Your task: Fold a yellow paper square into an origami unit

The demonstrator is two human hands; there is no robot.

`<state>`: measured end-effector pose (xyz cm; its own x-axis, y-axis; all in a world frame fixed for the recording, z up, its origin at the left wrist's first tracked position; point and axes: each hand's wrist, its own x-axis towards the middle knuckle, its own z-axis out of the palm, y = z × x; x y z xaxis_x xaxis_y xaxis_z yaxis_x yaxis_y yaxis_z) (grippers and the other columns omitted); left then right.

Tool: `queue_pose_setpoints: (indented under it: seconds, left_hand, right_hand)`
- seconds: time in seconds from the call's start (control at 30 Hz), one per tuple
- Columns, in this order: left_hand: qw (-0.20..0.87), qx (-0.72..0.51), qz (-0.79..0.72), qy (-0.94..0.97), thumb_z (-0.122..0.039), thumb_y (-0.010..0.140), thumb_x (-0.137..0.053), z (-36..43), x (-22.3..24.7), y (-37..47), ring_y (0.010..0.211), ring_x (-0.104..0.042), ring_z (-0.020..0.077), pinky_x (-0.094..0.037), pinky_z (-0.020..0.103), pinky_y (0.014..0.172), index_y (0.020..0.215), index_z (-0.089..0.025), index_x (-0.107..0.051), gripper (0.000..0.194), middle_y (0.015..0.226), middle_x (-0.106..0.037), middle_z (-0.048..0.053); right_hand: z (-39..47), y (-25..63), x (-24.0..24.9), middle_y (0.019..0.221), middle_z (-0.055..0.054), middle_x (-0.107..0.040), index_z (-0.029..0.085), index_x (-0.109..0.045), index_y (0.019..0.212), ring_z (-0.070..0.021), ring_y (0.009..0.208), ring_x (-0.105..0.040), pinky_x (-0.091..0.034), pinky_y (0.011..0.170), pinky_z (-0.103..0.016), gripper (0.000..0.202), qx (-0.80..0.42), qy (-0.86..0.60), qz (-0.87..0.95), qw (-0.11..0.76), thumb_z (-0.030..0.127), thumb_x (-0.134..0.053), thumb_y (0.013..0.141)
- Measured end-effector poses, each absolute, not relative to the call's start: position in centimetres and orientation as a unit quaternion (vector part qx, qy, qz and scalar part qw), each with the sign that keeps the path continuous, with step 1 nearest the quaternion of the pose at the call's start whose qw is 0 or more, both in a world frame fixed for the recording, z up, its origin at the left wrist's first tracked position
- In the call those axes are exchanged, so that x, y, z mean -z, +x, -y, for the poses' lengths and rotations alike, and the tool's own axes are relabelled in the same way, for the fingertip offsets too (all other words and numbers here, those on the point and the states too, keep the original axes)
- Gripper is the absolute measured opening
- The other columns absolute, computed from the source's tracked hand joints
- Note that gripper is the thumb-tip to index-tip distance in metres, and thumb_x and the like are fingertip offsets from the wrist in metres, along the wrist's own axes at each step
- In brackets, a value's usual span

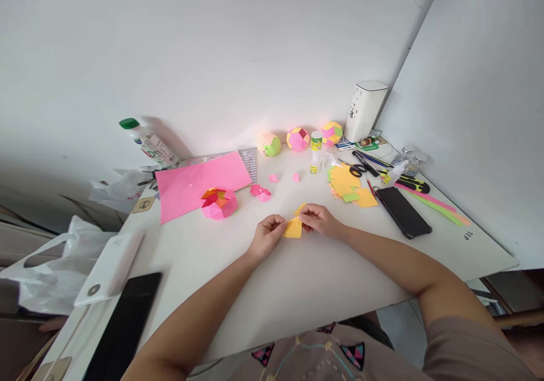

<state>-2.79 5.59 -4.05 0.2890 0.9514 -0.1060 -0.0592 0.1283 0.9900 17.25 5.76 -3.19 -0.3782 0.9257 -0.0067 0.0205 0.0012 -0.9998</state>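
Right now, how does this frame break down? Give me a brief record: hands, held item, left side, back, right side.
left hand: pinching yellow paper
right hand: pinching the same paper
held item: yellow paper, above the tabletop
left side: pink paper shell, open on top
back: three multicolored paper balls
right side: scissors, black phone

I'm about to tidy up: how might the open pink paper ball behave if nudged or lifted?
The open pink paper ball is probably light, being paper panels around a hollow. Its open top suggests the rim could bend under a firm pinch. Its flat facets may make it slide or rock rather than roll freely.
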Motion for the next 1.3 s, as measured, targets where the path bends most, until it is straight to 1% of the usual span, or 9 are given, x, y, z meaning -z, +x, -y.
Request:
queue_pose_setpoints:
  seconds: [0.27,0.4,0.63,0.77,0.83,0.93,1.03,1.17,1.3]
  left_hand:
    - [0.628,-0.43,-0.434,0.482,-0.045,0.069,-0.07,-5.9,4.5,-3.0,0.05,-0.041,0.0072,-0.032,0.021,0.048,0.07,-0.018,-0.055,0.031,0.061,-0.05,-0.004]
    - [0.632,-0.443,-0.428,0.471,-0.048,0.07,-0.069,-5.9,4.4,-2.7,0.046,-0.039,0.0056,-0.028,0.02,0.045,0.073,-0.019,-0.054,0.033,0.06,-0.049,-0.006]
    - [0.647,-0.418,-0.408,0.49,-0.06,0.079,-0.056,-5.8,4.3,-2.7,0.038,-0.031,0.0051,-0.023,0.021,0.042,0.074,-0.018,-0.055,0.042,0.048,-0.039,-0.008]
    - [0.656,-0.386,-0.402,0.509,-0.057,0.078,-0.061,-5.8,4.1,-2.7,0.042,-0.035,0.0048,-0.026,0.02,0.043,0.087,-0.017,-0.062,0.041,0.055,-0.048,-0.006]
    - [0.661,-0.374,-0.395,0.517,-0.056,0.075,-0.066,-5.8,4.2,-2.7,0.048,-0.042,0.0058,-0.032,0.02,0.046,0.095,-0.018,-0.063,0.043,0.065,-0.056,-0.003]
    - [0.67,-0.358,-0.377,0.53,-0.054,0.072,-0.07,-5.9,4.3,-2.7,0.07,-0.057,0.0121,-0.044,0.025,0.063,0.102,-0.018,-0.064,0.047,0.087,-0.065,0.003]
    - [0.665,-0.339,-0.362,0.559,-0.05,0.074,-0.07,-5.9,4.3,-2.9,0.086,-0.059,0.0166,-0.046,0.029,0.077,0.107,-0.018,-0.063,0.047,0.094,-0.066,0.006]
    - [0.645,-0.321,-0.357,0.595,-0.047,0.075,-0.07,-5.9,4.1,-3.1,0.072,-0.055,0.0131,-0.044,0.027,0.068,0.11,-0.018,-0.063,0.046,0.085,-0.065,0.004]
    - [0.651,-0.339,-0.362,0.575,-0.043,0.07,-0.076,-5.8,4.1,-3.0,0.061,-0.051,0.0091,-0.041,0.024,0.059,0.103,-0.016,-0.065,0.043,0.082,-0.065,0.002]
  right_hand:
    - [-5.8,17.3,3.2,0.065,0.002,-0.059,0.017,-0.055,0.08,-0.0092,0.053,-0.054,-0.041,0.052,-0.023,0.029,-0.58,-0.404,0.575,0.411,0.046,-0.058,0.084]
    - [-5.7,17.3,2.9,0.064,0.003,-0.059,0.018,-0.053,0.083,-0.0096,0.055,-0.054,-0.041,0.054,-0.023,0.028,-0.598,-0.399,0.576,0.388,0.044,-0.064,0.08]
    - [-5.7,17.4,3.2,0.056,0.004,-0.053,0.019,-0.045,0.068,-0.0095,0.052,-0.048,-0.036,0.052,-0.023,0.032,-0.552,-0.419,0.629,0.352,0.043,-0.062,0.081]
    - [-5.7,17.2,3.5,0.06,0.005,-0.048,0.019,-0.043,0.064,-0.0105,0.056,-0.052,-0.04,0.055,-0.024,0.034,-0.533,-0.415,0.649,0.351,0.043,-0.063,0.08]
    - [-5.7,17.2,3.6,0.062,0.005,-0.047,0.019,-0.045,0.065,-0.0105,0.056,-0.051,-0.042,0.056,-0.025,0.034,-0.531,-0.412,0.649,0.355,0.043,-0.063,0.079]
    - [-5.8,17.1,3.8,0.065,0.004,-0.049,0.018,-0.05,0.069,-0.0105,0.057,-0.05,-0.043,0.057,-0.026,0.03,-0.534,-0.402,0.651,0.359,0.043,-0.062,0.079]
    - [-5.9,17.1,4.0,0.063,0.003,-0.049,0.016,-0.056,0.073,-0.0097,0.056,-0.045,-0.038,0.053,-0.024,0.028,-0.528,-0.4,0.661,0.352,0.043,-0.062,0.08]
    - [-5.9,17.1,4.1,0.062,0.003,-0.048,0.015,-0.06,0.074,-0.0088,0.056,-0.04,-0.032,0.051,-0.023,0.029,-0.515,-0.404,0.67,0.351,0.043,-0.063,0.08]
    - [-6.0,17.1,4.4,0.061,0.003,-0.047,0.015,-0.059,0.072,-0.0088,0.056,-0.039,-0.03,0.052,-0.023,0.027,-0.513,-0.406,0.67,0.349,0.041,-0.064,0.078]
